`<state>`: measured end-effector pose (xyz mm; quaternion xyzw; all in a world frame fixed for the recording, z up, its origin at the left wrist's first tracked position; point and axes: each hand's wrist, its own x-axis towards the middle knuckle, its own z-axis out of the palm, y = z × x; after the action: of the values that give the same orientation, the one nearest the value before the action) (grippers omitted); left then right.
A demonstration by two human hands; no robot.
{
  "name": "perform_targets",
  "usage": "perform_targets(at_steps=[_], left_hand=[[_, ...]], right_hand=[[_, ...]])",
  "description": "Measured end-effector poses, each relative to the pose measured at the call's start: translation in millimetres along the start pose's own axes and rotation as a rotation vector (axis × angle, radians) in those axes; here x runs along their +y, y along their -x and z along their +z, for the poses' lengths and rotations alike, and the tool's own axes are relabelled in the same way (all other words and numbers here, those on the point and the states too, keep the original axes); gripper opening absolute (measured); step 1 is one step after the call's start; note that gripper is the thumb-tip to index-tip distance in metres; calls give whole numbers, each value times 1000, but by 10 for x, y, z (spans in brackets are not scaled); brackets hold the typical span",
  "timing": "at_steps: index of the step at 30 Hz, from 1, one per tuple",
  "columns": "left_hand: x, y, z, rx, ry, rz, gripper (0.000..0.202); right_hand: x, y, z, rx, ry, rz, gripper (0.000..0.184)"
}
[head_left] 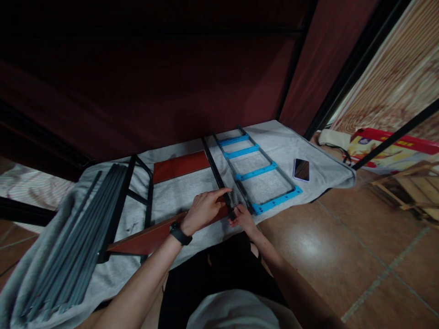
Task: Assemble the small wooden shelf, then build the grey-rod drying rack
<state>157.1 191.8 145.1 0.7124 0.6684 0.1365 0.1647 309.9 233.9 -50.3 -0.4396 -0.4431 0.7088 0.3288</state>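
Note:
My left hand (204, 208), with a black watch on its wrist, is closed over the near end of a black metal bar (214, 167) that runs away from me across a grey cloth (181, 189). My right hand (244, 218) pinches the same bar's near tip, beside a dark red fabric panel (147, 237) stretched under the hands. A second red panel (180, 165) lies flat farther back. Just right of the hands lies a black frame with blue plastic cross-pieces (255, 171).
A bundle of several grey rods (73, 249) lies at the left on the cloth, beside a black frame section (139, 194). A phone (301, 169) rests at the cloth's right. Dark red fabric walls with black poles stand behind. Brown tiled floor (343, 246) lies to the right.

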Motion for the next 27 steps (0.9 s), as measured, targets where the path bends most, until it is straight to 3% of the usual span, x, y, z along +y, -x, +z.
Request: perform_targets(at_steps=[7, 17, 22, 27], left_hand=[[-17, 1, 23, 1, -5, -5, 50], [-9, 1, 19, -3, 7, -15, 49], [0, 17, 8, 7, 3, -4, 48], [-13, 17, 21, 13, -9, 1, 49]], right_hand=[[-43, 59, 5, -56, -58, 33, 49], [-32, 33, 26, 8, -23, 96, 41], [3, 66, 17, -50, -59, 66, 45], [22, 30, -5, -72, 7, 40, 37]])
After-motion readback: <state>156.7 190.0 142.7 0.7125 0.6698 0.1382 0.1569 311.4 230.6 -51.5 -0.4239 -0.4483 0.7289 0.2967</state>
